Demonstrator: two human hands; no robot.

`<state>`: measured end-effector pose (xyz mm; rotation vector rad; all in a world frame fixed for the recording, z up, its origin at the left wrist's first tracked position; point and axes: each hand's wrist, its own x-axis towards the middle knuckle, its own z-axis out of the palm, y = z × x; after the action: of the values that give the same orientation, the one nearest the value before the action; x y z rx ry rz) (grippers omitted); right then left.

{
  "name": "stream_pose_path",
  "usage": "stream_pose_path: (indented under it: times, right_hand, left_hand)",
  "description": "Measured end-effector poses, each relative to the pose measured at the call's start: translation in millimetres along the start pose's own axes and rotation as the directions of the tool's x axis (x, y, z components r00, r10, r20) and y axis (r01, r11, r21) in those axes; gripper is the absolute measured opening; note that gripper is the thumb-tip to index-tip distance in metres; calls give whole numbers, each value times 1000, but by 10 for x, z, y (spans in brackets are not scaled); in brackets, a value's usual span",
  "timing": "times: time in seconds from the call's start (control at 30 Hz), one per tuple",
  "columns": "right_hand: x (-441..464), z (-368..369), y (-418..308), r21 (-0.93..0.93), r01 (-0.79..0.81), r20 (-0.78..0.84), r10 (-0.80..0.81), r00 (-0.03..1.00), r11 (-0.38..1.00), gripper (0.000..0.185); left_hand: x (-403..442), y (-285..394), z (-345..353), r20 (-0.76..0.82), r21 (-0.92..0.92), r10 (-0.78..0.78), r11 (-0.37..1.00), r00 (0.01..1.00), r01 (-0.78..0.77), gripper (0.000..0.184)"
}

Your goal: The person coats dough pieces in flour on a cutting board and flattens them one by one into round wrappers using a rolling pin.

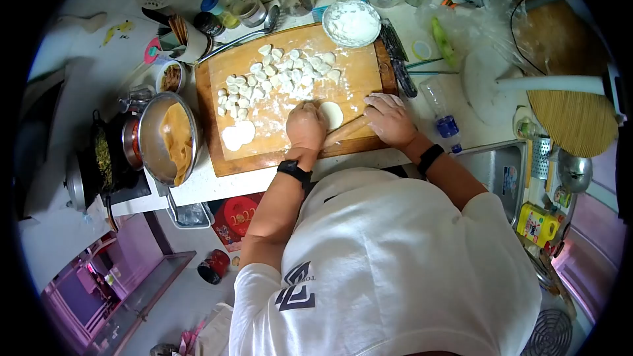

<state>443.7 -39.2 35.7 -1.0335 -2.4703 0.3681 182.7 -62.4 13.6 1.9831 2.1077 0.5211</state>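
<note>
Dough pieces point(261, 76) lie on the board point(361, 59), with a basin point(152, 138) to its left and a bottle point(445, 122) to its right.

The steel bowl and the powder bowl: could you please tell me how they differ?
The steel bowl is larger and holds a tan sheet; the powder bowl is smaller and holds white powder. The steel bowl stands beside the board, the powder bowl at the board's far right corner. Both are round and open-topped.

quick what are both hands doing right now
Left hand: curled at the dough circle's edge, grip can't be told.
Right hand: fairly open, over the rolling pin's end.
</note>
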Motion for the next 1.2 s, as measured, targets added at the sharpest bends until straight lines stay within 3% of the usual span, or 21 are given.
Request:
stream_pose_path:
  times: [0.1, 0.17, 0.23, 0.3, 0.37, 0.43, 0.5, 0.63, 0.7, 0.9, 0.97, 1.03, 1.1, 1.17, 1.2]
  right_hand:
    - [-53, 6, -27, 34, -13, 2, 13, 1000, 999, 22]
    - [-66, 5, -23, 35, -14, -10, 15, 1000, 999, 22]
    - [-70, 7, -38, 39, -41, 18, 40, 999, 998, 23]
    - [-73, 25, -43, 51, -38, 13, 38, 999, 998, 23]
    - [-64, 43, -50, 54, -32, 8, 32, 999, 998, 23]
    - [-70, 65, -64, 51, -29, 9, 29, 1000, 998, 22]
    - [-78, 85, -84, 36, -21, 14, 20, 1000, 999, 21]
    - [-91, 61, -127, 32, -36, 49, 34, 998, 999, 20]
    - [-95, 19, -154, 29, -46, 43, 45, 998, 999, 20]
    - [-139, -28, -167, 29, -65, 44, 63, 997, 997, 25]
    - [-152, -24, -142, 21, -78, 67, 76, 995, 997, 31]
    - [-172, 3, -150, 32, -58, 54, 56, 997, 998, 30]
    - [-202, 35, -167, 46, -67, 66, 64, 996, 997, 29]
    - [-204, 15, -181, 43, -75, 75, 71, 995, 996, 28]
    - [-170, -8, -196, 38, -44, 40, 43, 998, 998, 23]
  left_hand:
    - [-83, -145, -119, 11, -50, -26, 998, 1000, 27, 11]
    - [-215, -497, -249, -91, -31, -59, 998, 994, 56, 10]
    - [-299, -900, -557, -93, 98, -32, 994, 995, 41, 9]
    - [-258, -1135, -805, -178, 193, -261, 936, 949, 294, 9]
    - [-207, -1029, -843, -234, 159, -201, 957, 951, 241, 19]
    - [-57, -858, -611, -173, 112, 198, 977, 965, -180, 33]
    - [95, -571, -500, -94, 185, 383, 914, 919, -362, 52]
    - [224, -443, -127, 54, 171, 303, 936, 952, -307, 64]
    - [202, -419, -79, 131, 277, 276, 912, 952, -302, 72]
    - [40, -277, -183, 134, 174, 267, 942, 954, -288, 76]
    - [-51, -275, -203, 132, 195, 349, 908, 928, -370, 71]
    - [-31, -321, -222, 38, 62, 383, 921, 923, -385, 57]
    - [270, -399, -152, -187, 27, 401, 915, 897, -403, 31]
    - [474, -466, -202, 13, -38, 201, 979, 980, -200, 26]
    - [511, -433, -182, -101, -217, 71, 972, 992, -92, 19]
